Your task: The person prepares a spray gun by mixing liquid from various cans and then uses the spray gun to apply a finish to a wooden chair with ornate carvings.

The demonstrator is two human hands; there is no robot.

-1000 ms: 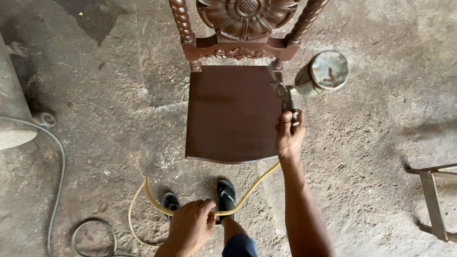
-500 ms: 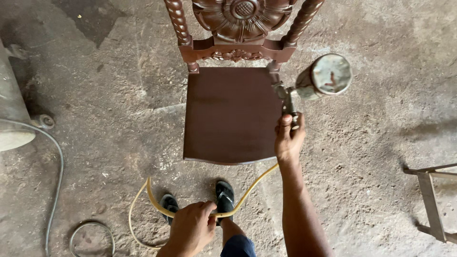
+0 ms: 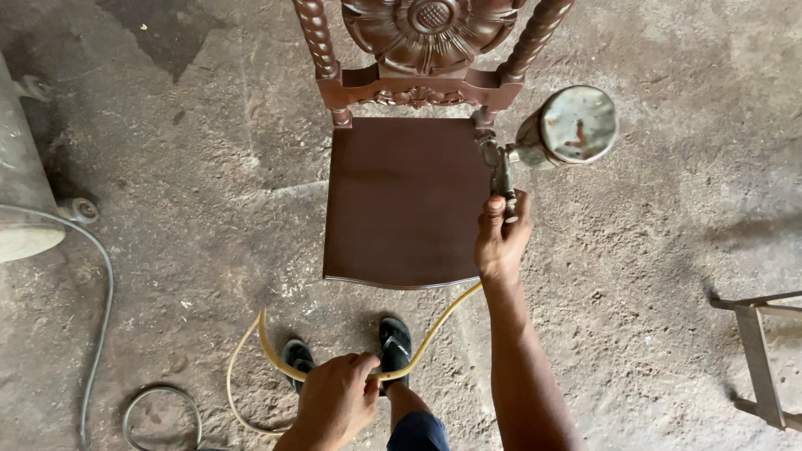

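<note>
right hand [image 3: 501, 242] grips the spray gun [image 3: 535, 146] at the chair [image 3: 405, 200]; left hand [image 3: 334, 401] clasps the yellow hose [image 3: 434, 330]. spraying step; next likely needs steady sweeps.

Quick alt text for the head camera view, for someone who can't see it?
Seen from above, the right hand holds a spray gun with a metal cup beside the seat of a carved dark-brown wooden chair. The left hand grips a yellow hose over a rough concrete floor, near the person's sandalled feet.
</note>
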